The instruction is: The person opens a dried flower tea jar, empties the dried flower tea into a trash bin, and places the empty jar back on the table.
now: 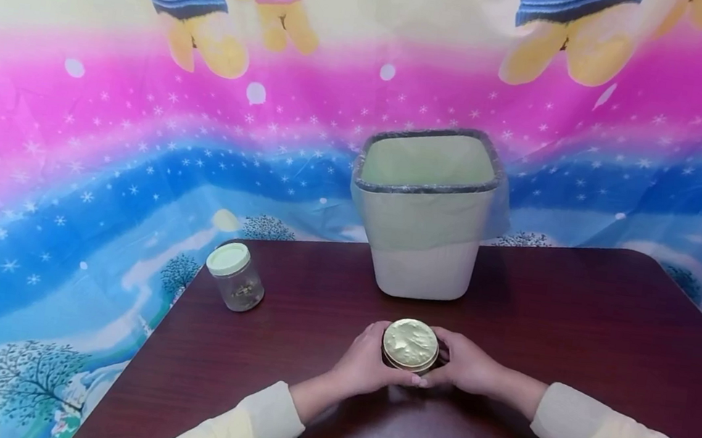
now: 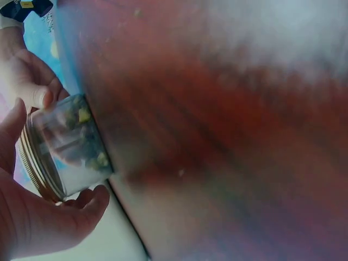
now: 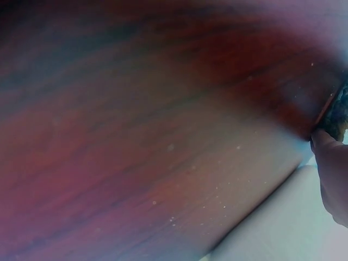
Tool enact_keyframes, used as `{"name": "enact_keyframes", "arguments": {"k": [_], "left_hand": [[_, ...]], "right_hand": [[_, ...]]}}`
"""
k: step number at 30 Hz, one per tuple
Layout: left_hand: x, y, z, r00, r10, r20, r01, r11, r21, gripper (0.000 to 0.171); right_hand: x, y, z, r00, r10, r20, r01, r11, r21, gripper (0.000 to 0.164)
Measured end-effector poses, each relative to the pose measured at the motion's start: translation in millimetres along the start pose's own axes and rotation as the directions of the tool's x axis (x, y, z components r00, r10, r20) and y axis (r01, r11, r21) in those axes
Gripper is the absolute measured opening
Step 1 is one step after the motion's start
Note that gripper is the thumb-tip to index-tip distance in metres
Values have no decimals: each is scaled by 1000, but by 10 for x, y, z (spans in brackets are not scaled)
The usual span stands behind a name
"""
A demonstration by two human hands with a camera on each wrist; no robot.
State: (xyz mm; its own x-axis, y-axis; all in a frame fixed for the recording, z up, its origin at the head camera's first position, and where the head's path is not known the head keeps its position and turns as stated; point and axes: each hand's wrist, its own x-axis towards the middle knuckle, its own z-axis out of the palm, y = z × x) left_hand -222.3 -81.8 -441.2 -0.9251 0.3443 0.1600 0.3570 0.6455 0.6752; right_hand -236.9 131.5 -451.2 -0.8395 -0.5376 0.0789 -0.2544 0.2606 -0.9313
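Left hand (image 1: 364, 365) and right hand (image 1: 472, 365) grip the gold-topped jar (image 1: 411, 345) from opposite sides. Even, light pressure should keep it steady.

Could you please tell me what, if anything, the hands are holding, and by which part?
A gold-topped clear jar, held around its sides between the left hand and right hand.

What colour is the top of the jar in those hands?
The top is pale gold, clearest in the head view.
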Motion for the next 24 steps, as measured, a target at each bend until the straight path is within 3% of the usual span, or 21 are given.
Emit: {"name": "enact_keyframes", "arguments": {"k": [4, 8, 11, 16, 21, 24], "left_hand": [[51, -48, -70, 998, -8, 66, 11, 999, -45, 96], [131, -113, -172, 986, 2, 166, 29, 982, -185, 97], [210, -184, -233, 969, 40, 244, 35, 954, -297, 94], [305, -293, -282, 934, 89, 345, 52, 924, -380, 93], [373, -338, -268, 906, 129, 403, 64, 900, -430, 93], [411, -346, -254, 891, 183, 416, 30, 889, -456, 89]], "right_hand": [[7, -6, 3, 1000, 15, 0, -15, 1000, -6, 86], [4, -5, 0, 1000, 9, 7, -9, 1000, -17, 85], [6, -4, -2, 1000, 3, 7, -3, 1000, -24, 84], [12, -6, -3, 1000, 11, 6, -11, 999, -35, 85], [12, -9, -3, 1000, 13, 8, -13, 999, -32, 85], [9, -11, -4, 1000, 12, 9, -12, 1000, -27, 84]]}}
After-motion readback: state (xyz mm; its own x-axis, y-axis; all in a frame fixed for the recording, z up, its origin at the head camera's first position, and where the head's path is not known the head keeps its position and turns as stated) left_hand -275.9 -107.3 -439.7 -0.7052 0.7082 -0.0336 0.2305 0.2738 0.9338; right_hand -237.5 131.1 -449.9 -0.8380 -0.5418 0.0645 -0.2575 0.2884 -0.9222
